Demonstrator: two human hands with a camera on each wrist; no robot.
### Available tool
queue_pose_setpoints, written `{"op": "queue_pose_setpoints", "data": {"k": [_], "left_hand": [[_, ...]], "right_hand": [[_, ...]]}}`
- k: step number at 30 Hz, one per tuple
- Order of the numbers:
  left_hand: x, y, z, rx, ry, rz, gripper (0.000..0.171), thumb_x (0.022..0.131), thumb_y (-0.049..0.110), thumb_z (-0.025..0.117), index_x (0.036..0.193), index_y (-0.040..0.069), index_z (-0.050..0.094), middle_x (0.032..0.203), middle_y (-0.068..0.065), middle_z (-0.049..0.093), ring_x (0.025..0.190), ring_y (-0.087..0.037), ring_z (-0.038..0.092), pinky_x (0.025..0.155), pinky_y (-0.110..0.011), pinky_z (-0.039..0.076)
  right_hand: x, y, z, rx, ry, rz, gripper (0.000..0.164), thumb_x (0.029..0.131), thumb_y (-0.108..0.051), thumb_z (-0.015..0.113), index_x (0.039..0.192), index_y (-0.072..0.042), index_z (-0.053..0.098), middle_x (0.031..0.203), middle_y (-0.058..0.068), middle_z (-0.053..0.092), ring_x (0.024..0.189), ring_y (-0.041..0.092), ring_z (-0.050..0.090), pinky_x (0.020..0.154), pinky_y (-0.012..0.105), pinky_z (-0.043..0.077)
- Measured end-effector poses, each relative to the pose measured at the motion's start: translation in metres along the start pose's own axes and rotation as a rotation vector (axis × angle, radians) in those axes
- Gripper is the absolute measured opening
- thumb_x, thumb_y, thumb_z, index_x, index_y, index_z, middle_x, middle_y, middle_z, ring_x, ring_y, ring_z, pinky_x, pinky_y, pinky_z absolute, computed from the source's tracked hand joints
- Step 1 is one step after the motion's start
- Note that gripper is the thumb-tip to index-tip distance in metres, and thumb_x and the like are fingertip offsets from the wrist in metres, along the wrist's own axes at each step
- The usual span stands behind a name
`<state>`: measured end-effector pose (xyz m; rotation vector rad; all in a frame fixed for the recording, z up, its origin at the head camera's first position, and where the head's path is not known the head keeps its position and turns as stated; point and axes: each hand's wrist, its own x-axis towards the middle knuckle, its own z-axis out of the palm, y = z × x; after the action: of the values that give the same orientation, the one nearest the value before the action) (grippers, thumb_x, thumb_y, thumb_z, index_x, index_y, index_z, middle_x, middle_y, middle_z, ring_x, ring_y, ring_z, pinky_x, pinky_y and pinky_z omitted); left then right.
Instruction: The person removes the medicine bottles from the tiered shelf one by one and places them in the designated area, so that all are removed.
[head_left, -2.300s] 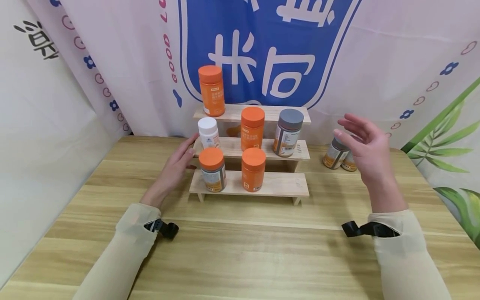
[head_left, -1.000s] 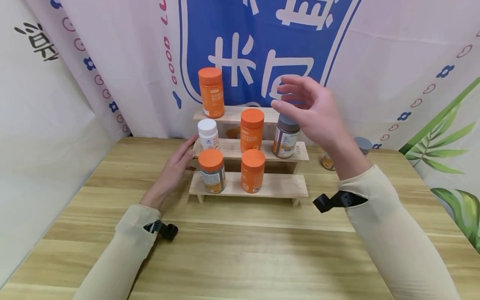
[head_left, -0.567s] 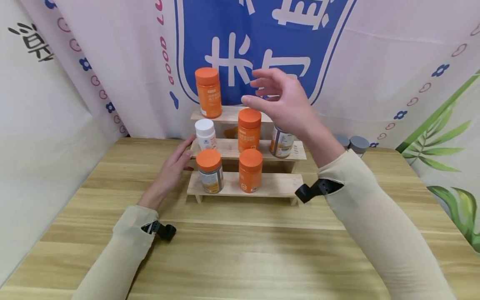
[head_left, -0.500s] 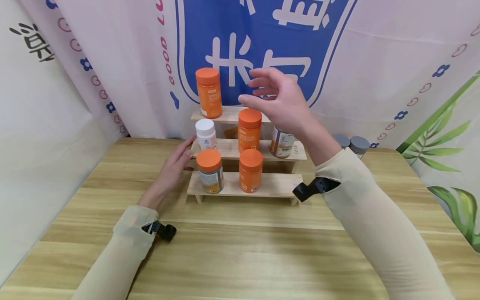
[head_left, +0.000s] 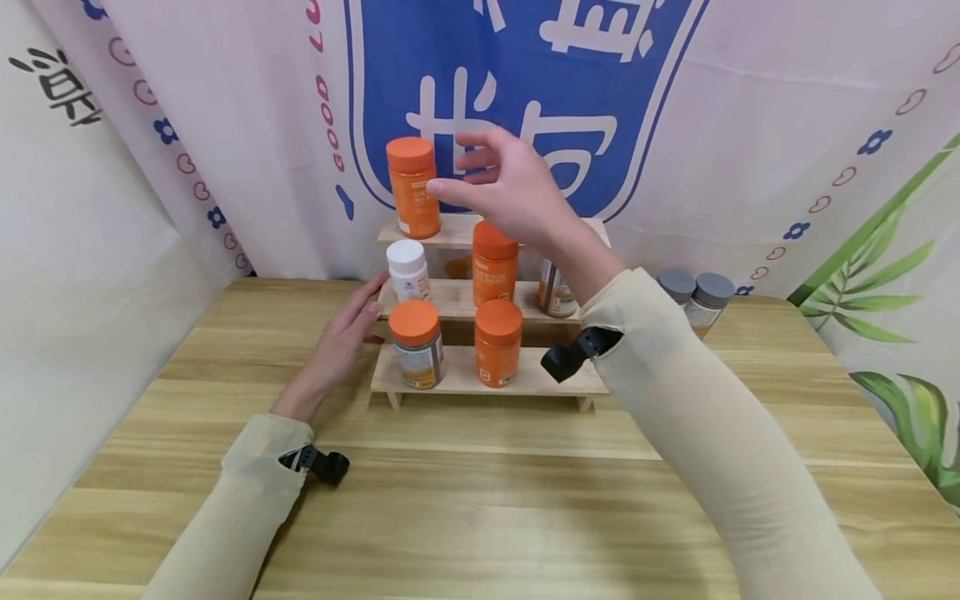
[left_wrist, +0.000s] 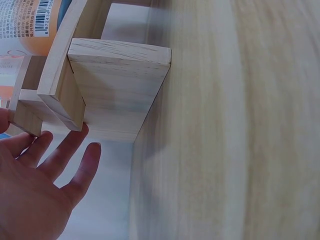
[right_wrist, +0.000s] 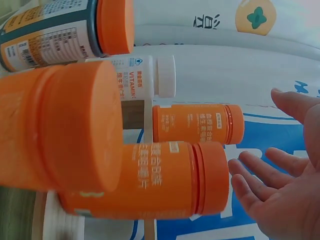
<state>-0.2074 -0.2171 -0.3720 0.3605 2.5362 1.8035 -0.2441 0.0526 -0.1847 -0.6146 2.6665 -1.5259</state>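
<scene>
My right hand (head_left: 510, 187) is held in the air above the shelf's top tier, just right of the tall orange supplement bottle (head_left: 414, 196). Its thumb and fingers are spread apart with nothing between them. In the right wrist view a gap shows between this hand (right_wrist: 285, 170) and the orange bottle (right_wrist: 197, 124). My left hand (head_left: 341, 337) rests against the left end of the three-tier wooden shelf (head_left: 555, 367). In the left wrist view its extended fingertips touch the tier ends, near the wooden side leg (left_wrist: 117, 90).
The middle tier bears a white bottle (head_left: 408, 271), an orange bottle (head_left: 494, 267) and a grey-labelled jar (head_left: 557, 292) partly behind my right arm. An orange-lidded jar (head_left: 417, 354) and an orange bottle (head_left: 498, 350) stand in front. Two grey-lidded jars (head_left: 705, 304) stand right of the shelf.
My right hand has moved left from beside the grey-lidded jars, across the shelf, to near the tall orange bottle. The left hand has stayed at the shelf's end.
</scene>
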Motion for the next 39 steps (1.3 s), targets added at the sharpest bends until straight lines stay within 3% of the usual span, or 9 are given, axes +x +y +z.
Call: {"op": "queue_pose_setpoints", "data": {"k": [6, 15, 24, 39], "left_hand": [[0.0, 0.0, 0.0, 0.007, 0.001, 0.01, 0.058, 0.117, 0.032, 0.033, 0.172, 0.019, 0.021, 0.179, -0.01, 0.019, 0.148, -0.041, 0.042, 0.101, -0.047, 0.051], [0.0, -0.001, 0.0, 0.002, -0.001, 0.016, 0.058, 0.117, 0.03, 0.032, 0.171, 0.016, 0.02, 0.178, -0.013, 0.021, 0.143, -0.042, 0.047, 0.095, -0.035, 0.053], [0.0, 0.001, 0.0, 0.01, -0.002, 0.014, 0.058, 0.117, 0.031, 0.032, 0.172, 0.015, 0.02, 0.178, -0.012, 0.02, 0.145, -0.042, 0.046, 0.097, -0.04, 0.052], [-0.001, 0.001, 0.0, -0.001, -0.007, 0.003, 0.058, 0.117, 0.031, 0.032, 0.172, 0.019, 0.02, 0.179, -0.011, 0.02, 0.147, -0.042, 0.044, 0.098, -0.041, 0.051]], "right_hand": [[0.012, -0.007, 0.009, -0.031, 0.003, 0.056, 0.076, 0.096, -0.047, 0.077, 0.161, -0.027, 0.042, 0.155, 0.0, 0.057, 0.142, 0.017, 0.055, 0.116, 0.041, 0.05], [0.029, -0.015, 0.02, -0.087, 0.005, 0.135, 0.078, 0.096, -0.051, 0.075, 0.163, -0.032, 0.039, 0.162, -0.002, 0.049, 0.144, 0.015, 0.052, 0.119, 0.042, 0.047], [0.038, -0.013, 0.024, -0.16, -0.016, 0.163, 0.082, 0.097, -0.052, 0.072, 0.166, -0.031, 0.032, 0.164, 0.0, 0.049, 0.147, 0.018, 0.05, 0.121, 0.045, 0.045], [0.05, -0.01, 0.03, -0.157, -0.022, 0.181, 0.082, 0.097, -0.053, 0.073, 0.165, -0.03, 0.033, 0.162, -0.002, 0.051, 0.143, 0.018, 0.053, 0.121, 0.041, 0.046]]}}
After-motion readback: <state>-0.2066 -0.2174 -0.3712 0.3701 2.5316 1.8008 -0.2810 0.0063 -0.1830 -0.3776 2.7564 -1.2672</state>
